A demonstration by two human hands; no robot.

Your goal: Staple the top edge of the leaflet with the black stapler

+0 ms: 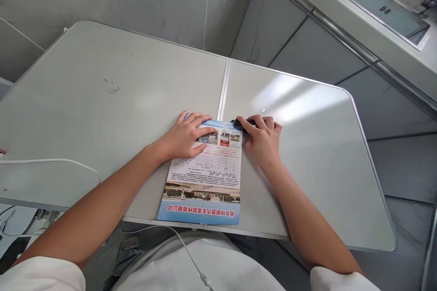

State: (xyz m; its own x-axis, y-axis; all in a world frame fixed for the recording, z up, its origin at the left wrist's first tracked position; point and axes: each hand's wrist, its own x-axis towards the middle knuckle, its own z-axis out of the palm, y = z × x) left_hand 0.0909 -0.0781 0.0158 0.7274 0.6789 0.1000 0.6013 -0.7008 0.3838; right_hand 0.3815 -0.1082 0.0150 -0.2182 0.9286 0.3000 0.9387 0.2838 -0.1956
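A printed flyer (205, 177) with photos, a table of text and a blue band lies on the grey folding table (102, 100), near its front edge. My left hand (186, 136) lies flat on the flyer's top left part, fingers stretched out. My right hand (261, 138) is closed at the flyer's top right corner, its fingers pinched round a small black object (241, 122) that touches the table just beyond the paper. I cannot make out what the black object is.
A small white scrap (263, 110) lies on the table beyond my right hand. A metal seam (222, 86) splits the tabletop. A white cable (48, 161) curves at the left edge. Tiled floor surrounds the table; a grey counter with a sunken sink (378, 4) stands at the top right.
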